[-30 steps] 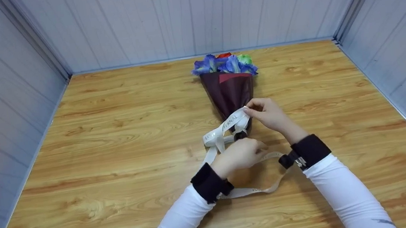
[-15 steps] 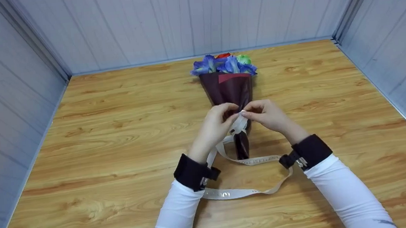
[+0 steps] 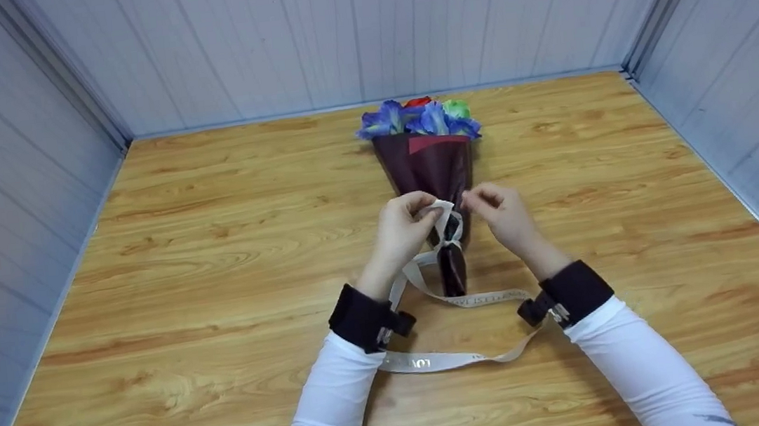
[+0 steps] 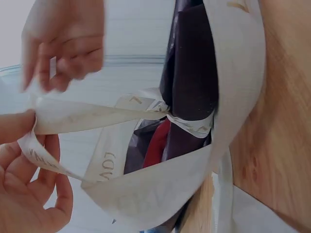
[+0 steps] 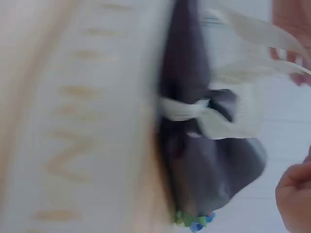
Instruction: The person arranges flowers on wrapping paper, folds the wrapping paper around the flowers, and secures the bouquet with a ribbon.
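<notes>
A bouquet (image 3: 435, 172) in dark maroon wrapping lies on the table, its blue, red and green flowers at the far end. Around its narrow neck a cream ribbon (image 4: 92, 119) with gold lettering is knotted. My left hand (image 3: 397, 234) pinches a raised loop of this ribbon between thumb and fingers, just left of the knot. Close by on the right is my right hand (image 3: 509, 220), fingers loosely bent, with no ribbon visible in its grasp. In the left wrist view that hand (image 4: 73, 41) is blurred, its fingertips near the ribbon's upper edge.
A long ribbon tail (image 3: 437, 361) curves over the wooden table (image 3: 221, 314) nearer the body, passing below both wrists. Black wrist straps (image 3: 575, 291) carry small cameras. Pale panel walls (image 3: 332, 34) close the table in at the back and sides.
The left hand has risen from the ribbon's lower part to the knot and now pinches a loop. The right hand has parted slightly rightward from the ribbon it pinched. The bouquet stays in place.
</notes>
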### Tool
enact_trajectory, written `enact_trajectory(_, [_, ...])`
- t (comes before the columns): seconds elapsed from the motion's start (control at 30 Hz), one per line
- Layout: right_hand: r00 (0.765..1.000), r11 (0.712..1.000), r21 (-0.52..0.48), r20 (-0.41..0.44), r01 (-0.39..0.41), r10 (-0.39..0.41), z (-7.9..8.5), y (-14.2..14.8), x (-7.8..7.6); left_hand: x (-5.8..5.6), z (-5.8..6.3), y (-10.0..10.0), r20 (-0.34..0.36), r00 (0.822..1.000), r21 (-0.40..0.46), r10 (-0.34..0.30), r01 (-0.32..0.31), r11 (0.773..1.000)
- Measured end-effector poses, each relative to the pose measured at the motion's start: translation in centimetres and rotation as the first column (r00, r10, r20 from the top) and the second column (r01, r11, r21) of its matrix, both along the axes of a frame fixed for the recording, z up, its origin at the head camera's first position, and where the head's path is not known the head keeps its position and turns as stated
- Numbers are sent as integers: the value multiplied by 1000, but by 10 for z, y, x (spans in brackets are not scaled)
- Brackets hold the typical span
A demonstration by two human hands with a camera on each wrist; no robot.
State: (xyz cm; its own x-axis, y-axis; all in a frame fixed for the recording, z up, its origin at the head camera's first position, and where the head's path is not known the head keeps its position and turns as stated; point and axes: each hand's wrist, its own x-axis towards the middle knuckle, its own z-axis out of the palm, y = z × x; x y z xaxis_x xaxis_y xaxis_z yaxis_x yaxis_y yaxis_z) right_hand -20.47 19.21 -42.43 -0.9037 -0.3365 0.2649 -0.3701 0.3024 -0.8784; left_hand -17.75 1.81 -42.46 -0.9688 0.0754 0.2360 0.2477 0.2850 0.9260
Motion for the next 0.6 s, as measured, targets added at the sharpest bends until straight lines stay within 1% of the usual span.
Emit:
enact_trajectory(0.03, [1000,999,42,-17,-21,22,-2,0,2,0,0,0,-1,1000,9,8,-8,1000])
enact_trajectory(0.07, [997,992,110,-36,-68,72,-5,-1,4,-1,0,0,-3,1000,14,12,-12,1000])
enact_trajectory(0.1, [989,974,188,-46,-127,138,-6,-2,7,-1,0,-1,-2,1000,19,12,-12,1000])
enact_trajectory(0.13, [976,944,271,-52,-189,210,-7,-5,10,-1,1,-1,-1,1000,20,12,-12,1000])
enact_trajectory(0.17, [960,905,351,-52,-238,273,-7,-7,12,-1,1,-1,1,1000,23,11,-11,1000])
enact_trajectory(0.2, [946,863,426,-45,-272,320,-8,-11,14,-1,1,-1,1,1000,28,8,-8,1000])
enact_trajectory(0.23, [937,823,489,-32,-290,349,-8,-16,17,-1,1,-2,4,1000,34,5,-5,999])
enact_trajectory(0.27, [932,783,549,-23,-291,362,-8,-20,19,-1,1,-2,6,1000,38,3,-3,999])
enact_trajectory(0.33, [932,709,655,-16,-264,362,-9,-30,25,-1,1,-2,12,1000,46,1,-2,999])
enact_trajectory(0.37, [937,680,692,-17,-241,348,-11,-34,28,0,1,-2,15,1000,51,-3,2,999])
enact_trajectory(0.4, [942,658,720,-21,-219,336,-12,-37,31,0,1,-2,15,1000,55,-7,6,998])
enact_trajectory(0.43, [944,642,741,-30,-199,328,-13,-40,33,0,1,-2,15,1000,58,-10,9,998])
enact_trajectory(0.47, [946,632,753,-40,-184,322,-14,-42,35,1,1,-2,15,1000,60,-15,14,998])
enact_trajectory(0.5, [947,629,758,-48,-174,319,-15,-43,37,1,1,-2,13,1000,62,-20,19,998])
enact_trajectory(0.6, [957,655,740,-57,-152,286,-18,-45,39,1,0,-2,-2,1000,56,-28,28,998])
